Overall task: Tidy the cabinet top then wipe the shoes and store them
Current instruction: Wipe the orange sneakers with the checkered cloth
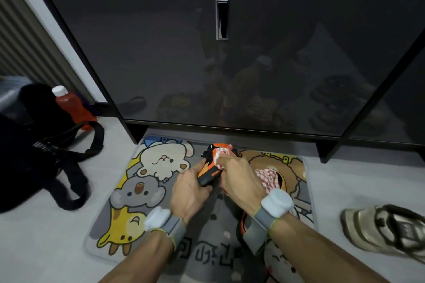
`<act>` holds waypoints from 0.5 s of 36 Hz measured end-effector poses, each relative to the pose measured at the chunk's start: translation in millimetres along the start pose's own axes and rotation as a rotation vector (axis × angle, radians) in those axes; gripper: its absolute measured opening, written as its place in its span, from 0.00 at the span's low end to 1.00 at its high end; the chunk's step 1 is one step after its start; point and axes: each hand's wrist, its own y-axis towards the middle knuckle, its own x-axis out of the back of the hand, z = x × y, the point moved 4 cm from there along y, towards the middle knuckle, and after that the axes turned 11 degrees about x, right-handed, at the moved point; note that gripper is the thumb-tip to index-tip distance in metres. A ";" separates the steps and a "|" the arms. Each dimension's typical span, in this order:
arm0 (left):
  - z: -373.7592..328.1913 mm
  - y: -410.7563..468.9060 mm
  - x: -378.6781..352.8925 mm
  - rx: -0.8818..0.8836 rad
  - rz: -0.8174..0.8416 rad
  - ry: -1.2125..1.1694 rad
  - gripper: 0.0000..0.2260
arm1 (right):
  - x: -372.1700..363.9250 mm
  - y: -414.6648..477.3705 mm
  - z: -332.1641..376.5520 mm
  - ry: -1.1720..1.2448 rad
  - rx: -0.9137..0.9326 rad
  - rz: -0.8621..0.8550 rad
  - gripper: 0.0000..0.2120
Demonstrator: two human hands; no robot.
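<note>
At the far left a black bag [34,156] with looped straps slumps on the pale floor [69,248], and a red bottle [72,107] with a white cap stands behind it, near the corner of the dark cabinet [253,76] that spans the far side. A cartoon mat [128,190] printed with animals lies in front of the cabinet. Above the middle of the mat is the orange shoe [208,171]: small, bright orange with black trim and a dark sole, toe pointing away toward the cabinet. The left hand [190,190] grips it from the left, fingers curled under the sole and thumb along its side. The right hand [239,179] is closed around a bunched checked cloth [222,153], red and white, pressing it on the shoe's upper; the rest of the cloth trails to the right of that hand. Both wrists wear grey bands. Near the right edge a beige shoe [379,230] lies on the floor, well apart from the mat.
</note>
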 end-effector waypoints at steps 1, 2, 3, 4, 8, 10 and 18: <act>-1.8 1.3 0.0 -0.005 0.000 0.011 0.34 | 3.1 -1.1 -2.5 0.014 -0.020 -0.007 0.15; -2.3 3.0 -0.4 -0.002 0.004 0.019 0.34 | 5.1 -3.6 -3.1 0.028 -0.035 -0.010 0.16; -0.9 4.4 -0.4 -0.003 0.005 0.022 0.35 | 5.1 -7.3 -0.5 0.035 -0.042 -0.010 0.15; -1.6 4.4 0.0 -0.006 0.003 0.026 0.35 | 4.4 -12.2 2.0 0.030 -0.044 -0.005 0.14; -0.9 5.6 -3.5 -0.055 0.009 0.006 0.31 | 8.3 -20.9 8.4 0.042 -0.006 0.025 0.12; 0.1 7.0 -4.0 -0.077 0.009 -0.016 0.30 | 14.0 -13.9 4.0 0.045 -0.006 0.039 0.11; -12.9 8.8 -7.5 -0.173 0.002 0.164 0.29 | 21.9 -7.7 -12.8 0.035 -0.102 -0.009 0.12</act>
